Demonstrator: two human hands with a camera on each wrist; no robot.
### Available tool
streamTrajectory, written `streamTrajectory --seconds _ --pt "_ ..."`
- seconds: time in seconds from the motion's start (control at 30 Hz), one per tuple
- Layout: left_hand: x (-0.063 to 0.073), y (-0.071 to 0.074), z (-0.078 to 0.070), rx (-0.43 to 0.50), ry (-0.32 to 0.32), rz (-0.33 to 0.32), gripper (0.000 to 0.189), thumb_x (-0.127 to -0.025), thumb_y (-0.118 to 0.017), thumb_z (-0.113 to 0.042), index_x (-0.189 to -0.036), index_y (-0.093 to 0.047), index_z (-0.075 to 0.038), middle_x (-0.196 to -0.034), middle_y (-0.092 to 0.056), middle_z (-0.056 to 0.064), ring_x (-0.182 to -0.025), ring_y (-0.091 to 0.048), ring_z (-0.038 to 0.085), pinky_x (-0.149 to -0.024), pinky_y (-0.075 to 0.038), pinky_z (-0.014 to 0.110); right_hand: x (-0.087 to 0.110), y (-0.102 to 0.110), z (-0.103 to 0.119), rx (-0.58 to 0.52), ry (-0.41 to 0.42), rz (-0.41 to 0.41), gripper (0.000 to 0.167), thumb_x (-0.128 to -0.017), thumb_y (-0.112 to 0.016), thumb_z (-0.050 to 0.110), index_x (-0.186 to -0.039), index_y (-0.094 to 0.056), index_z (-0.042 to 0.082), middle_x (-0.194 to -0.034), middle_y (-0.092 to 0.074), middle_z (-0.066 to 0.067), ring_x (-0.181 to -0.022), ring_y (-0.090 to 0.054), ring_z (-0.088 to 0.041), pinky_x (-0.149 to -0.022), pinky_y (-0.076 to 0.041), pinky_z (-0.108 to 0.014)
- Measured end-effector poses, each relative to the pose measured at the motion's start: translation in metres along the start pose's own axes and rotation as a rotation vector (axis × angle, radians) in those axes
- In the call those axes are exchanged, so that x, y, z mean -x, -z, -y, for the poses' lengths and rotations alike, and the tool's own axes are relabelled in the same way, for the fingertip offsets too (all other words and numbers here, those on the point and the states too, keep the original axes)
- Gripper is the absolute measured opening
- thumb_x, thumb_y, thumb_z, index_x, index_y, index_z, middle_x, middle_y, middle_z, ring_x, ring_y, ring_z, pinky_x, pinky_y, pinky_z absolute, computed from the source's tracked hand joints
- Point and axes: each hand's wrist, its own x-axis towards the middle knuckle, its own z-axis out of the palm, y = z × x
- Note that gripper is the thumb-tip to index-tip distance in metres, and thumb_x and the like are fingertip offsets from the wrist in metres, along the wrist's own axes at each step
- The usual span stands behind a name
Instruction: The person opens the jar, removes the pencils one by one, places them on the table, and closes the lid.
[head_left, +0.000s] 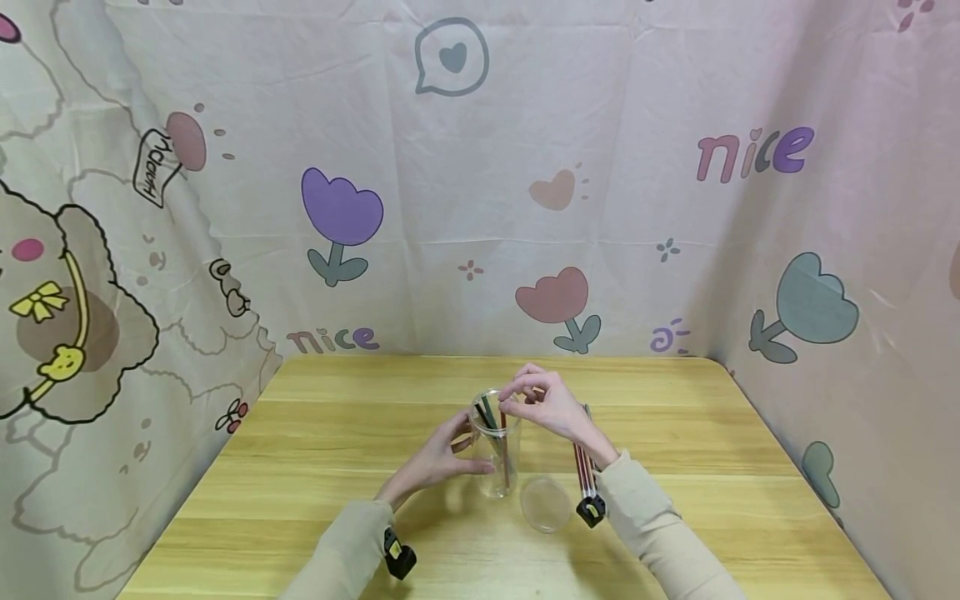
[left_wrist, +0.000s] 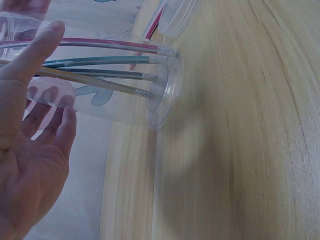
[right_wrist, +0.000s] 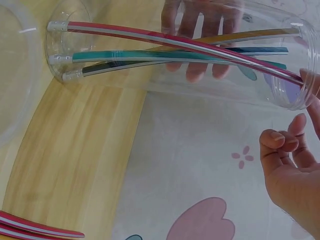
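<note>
A clear plastic jar (head_left: 489, 485) stands upright on the table. My left hand (head_left: 438, 461) holds it from the left, thumb on the near side and fingers behind. Inside lean a red pencil (right_wrist: 150, 36), a teal pencil (right_wrist: 125, 56), a dark pencil (right_wrist: 115, 67) and a yellow pencil (left_wrist: 100, 82), their eraser ends down on the jar's bottom. Over the rim, my right hand (head_left: 553, 408) pinches the upper end of the red pencil between thumb and index finger; its other fingers are bent in the right wrist view.
A round clear lid (head_left: 546, 505) lies flat on the wooden table (head_left: 300, 467), close to the jar's right. Several more pencils (head_left: 580, 467) lie farther right, partly hidden by my right forearm. Printed cloth (head_left: 450, 208) hangs behind the table.
</note>
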Motion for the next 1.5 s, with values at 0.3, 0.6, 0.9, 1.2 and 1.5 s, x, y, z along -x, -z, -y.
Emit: streamTrajectory --seconds 0.3,0.6,0.9,1.2,1.5 --pt "0.0 0.0 0.001 -0.016 -0.009 -0.003 0.089 -0.081 -0.085 -0.014 -0.154 -0.035 -0.007 -0.152 -0.047 0.02 -0.141 -0.045 0.044 -0.12 -0.038 0.056 0.0 -0.001 0.004 0.004 0.004 -0.036 0.008 -0.083 -0.079 0.003 -0.091 -0.078 0.004 -0.104 -0.065 -0.019 -0.069 -0.043 -0.011 -0.059 -0.035 -0.013" --pt "0.001 0.0 0.002 -0.009 -0.016 -0.001 0.089 -0.081 -0.085 -0.015 -0.154 -0.035 -0.007 -0.153 -0.046 0.021 -0.141 -0.044 0.045 -0.12 -0.038 0.056 0.0 -0.002 0.011 0.06 0.016 -0.04 0.009 -0.083 -0.079 0.002 -0.091 -0.079 0.005 -0.102 -0.072 -0.017 -0.08 -0.055 -0.02 -0.062 -0.039 -0.011" --pt "0.001 0.0 0.0 -0.012 -0.007 0.003 0.089 -0.082 -0.084 -0.017 -0.155 -0.034 -0.01 -0.153 -0.046 0.019 -0.142 -0.044 0.044 -0.12 -0.038 0.057 -0.001 -0.001 0.008 0.142 -0.015 -0.02 0.011 -0.083 -0.079 0.007 -0.094 -0.08 0.011 -0.097 -0.077 -0.008 -0.076 -0.048 -0.009 -0.066 -0.04 -0.02" --pt "0.001 0.0 0.001 -0.007 0.002 -0.003 0.089 -0.081 -0.085 -0.017 -0.154 -0.034 -0.009 -0.153 -0.046 0.019 -0.142 -0.044 0.044 -0.12 -0.037 0.057 0.0 -0.001 0.01 0.084 -0.056 -0.005 0.021 -0.089 -0.076 0.011 -0.109 -0.077 0.005 -0.083 -0.071 -0.013 -0.064 -0.04 -0.005 -0.057 -0.031 -0.014" --pt "0.001 -0.001 0.0 -0.013 -0.009 -0.009 0.087 -0.081 -0.085 -0.015 -0.153 -0.037 -0.008 -0.15 -0.05 0.019 -0.14 -0.046 0.044 -0.12 -0.038 0.058 0.003 0.0 0.009 -0.071 -0.094 -0.084 0.026 -0.093 -0.068 0.002 -0.119 -0.07 -0.004 -0.1 -0.072 -0.028 -0.072 -0.056 -0.001 -0.062 -0.047 -0.013"
